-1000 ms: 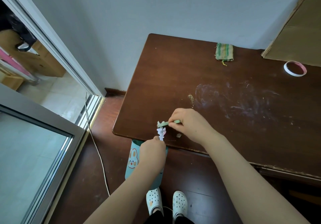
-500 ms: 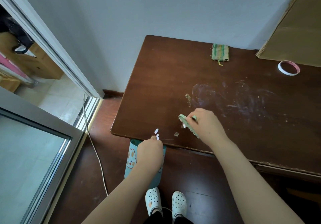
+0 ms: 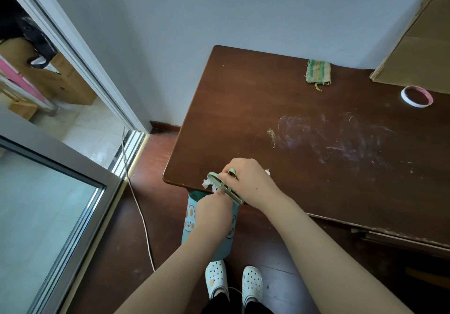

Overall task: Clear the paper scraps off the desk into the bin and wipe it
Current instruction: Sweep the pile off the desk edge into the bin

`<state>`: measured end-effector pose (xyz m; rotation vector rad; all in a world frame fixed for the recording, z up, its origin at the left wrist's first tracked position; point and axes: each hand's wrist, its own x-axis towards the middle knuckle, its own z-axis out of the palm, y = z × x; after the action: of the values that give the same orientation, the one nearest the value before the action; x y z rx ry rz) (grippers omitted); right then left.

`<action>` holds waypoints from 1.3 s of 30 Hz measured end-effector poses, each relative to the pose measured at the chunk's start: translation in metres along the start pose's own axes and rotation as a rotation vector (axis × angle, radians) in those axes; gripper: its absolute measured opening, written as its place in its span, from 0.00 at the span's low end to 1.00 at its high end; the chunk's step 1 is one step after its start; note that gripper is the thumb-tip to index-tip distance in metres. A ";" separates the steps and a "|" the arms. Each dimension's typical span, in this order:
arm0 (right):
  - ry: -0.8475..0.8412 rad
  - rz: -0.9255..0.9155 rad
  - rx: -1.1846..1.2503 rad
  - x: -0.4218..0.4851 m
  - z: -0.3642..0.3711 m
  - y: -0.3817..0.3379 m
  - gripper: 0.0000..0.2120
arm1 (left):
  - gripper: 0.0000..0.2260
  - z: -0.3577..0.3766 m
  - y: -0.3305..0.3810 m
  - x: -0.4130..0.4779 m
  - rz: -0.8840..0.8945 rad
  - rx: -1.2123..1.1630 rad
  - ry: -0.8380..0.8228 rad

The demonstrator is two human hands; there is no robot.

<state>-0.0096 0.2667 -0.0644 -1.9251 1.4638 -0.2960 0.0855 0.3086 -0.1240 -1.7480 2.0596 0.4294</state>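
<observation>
White clogs (image 3: 216,280) at the bottom, legs cut off. Teal bin (image 3: 192,218) below the desk (image 3: 243,109) edge has a cartoon bunny print; any lettering is unreadable. Left hand (image 3: 214,210) covers the bin rim, fingers curled under and hidden, can't tell the grip. Right hand (image 3: 246,182) grips a green brush (image 3: 225,188) over white paper scraps (image 3: 209,184) at the desk's near edge, partly hidden. Farther back: striped cloth (image 3: 318,72), tape roll (image 3: 417,96), cardboard (image 3: 418,45) cut off at the right.

Tape roll (image 3: 417,96) nr cardboard sheet (image 3: 418,45), far R; white cable (image 3: 138,206) on floor.
</observation>
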 end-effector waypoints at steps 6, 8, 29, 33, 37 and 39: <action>0.145 0.076 0.197 -0.002 -0.018 0.012 0.10 | 0.09 -0.002 -0.002 -0.003 0.014 -0.033 -0.027; 0.138 0.090 0.192 -0.002 -0.024 0.019 0.08 | 0.10 -0.003 -0.002 -0.003 0.011 -0.031 -0.043; -0.047 0.005 -0.076 0.003 -0.024 0.008 0.10 | 0.09 -0.005 -0.002 -0.007 0.026 -0.001 -0.052; -0.153 0.016 -0.035 0.005 -0.016 0.004 0.09 | 0.12 -0.008 -0.001 -0.005 0.006 -0.022 -0.039; -0.063 0.039 0.076 0.003 -0.026 0.013 0.08 | 0.08 -0.011 -0.003 -0.005 0.016 -0.032 -0.041; 0.053 0.084 0.145 0.002 -0.036 0.021 0.07 | 0.07 -0.013 -0.003 -0.004 0.028 -0.016 -0.060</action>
<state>-0.0452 0.2487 -0.0514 -1.7474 1.5105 -0.4058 0.0874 0.3051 -0.1102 -1.6963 2.0468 0.5019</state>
